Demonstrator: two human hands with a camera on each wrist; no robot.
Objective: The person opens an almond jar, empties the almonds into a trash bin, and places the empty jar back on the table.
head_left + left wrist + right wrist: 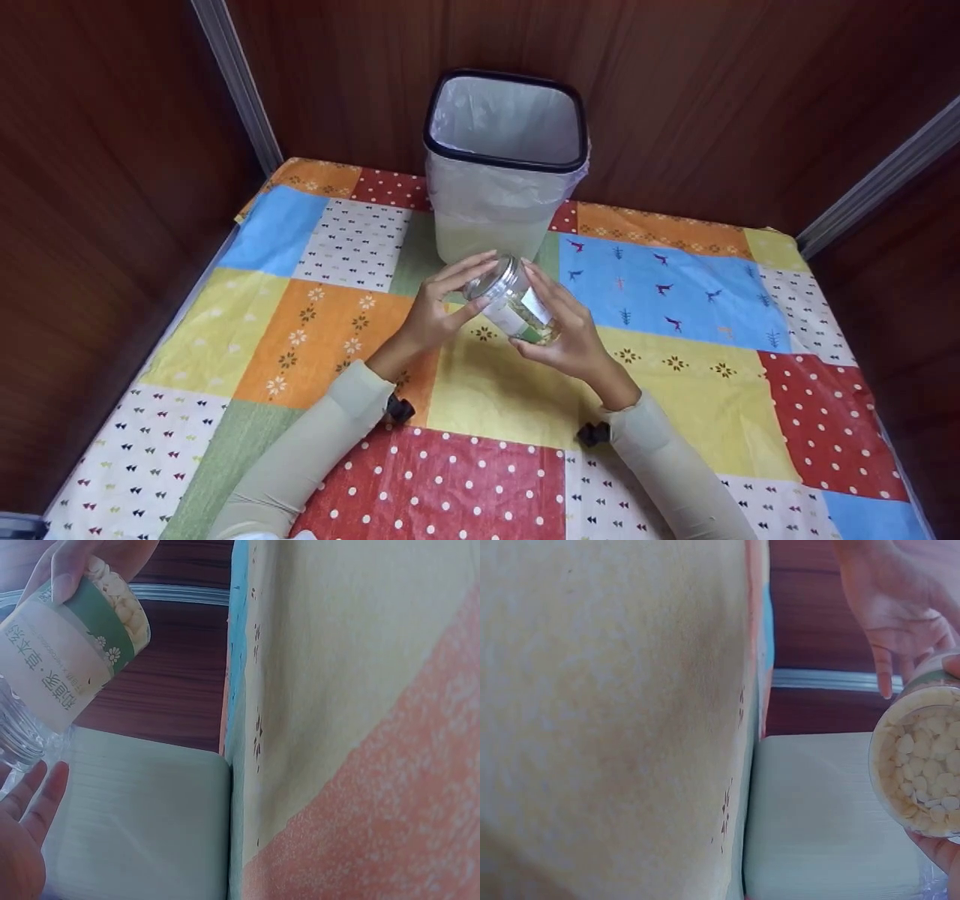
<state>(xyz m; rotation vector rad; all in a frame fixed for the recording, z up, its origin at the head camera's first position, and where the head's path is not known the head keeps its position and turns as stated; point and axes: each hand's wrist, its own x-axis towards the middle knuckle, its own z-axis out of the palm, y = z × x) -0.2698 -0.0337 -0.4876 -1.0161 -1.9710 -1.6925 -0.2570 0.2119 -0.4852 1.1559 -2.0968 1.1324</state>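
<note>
The left hand (439,301), fingers nearly straight, rested at the clear top (491,279) of a jar (508,316) tilted above the tabletop (510,382), before the bin (487,234); the right hand (568,331) gripped its body. A slack grip risked a drop (and a loose top, I judged, scattered pale pieces (930,757)).
</note>
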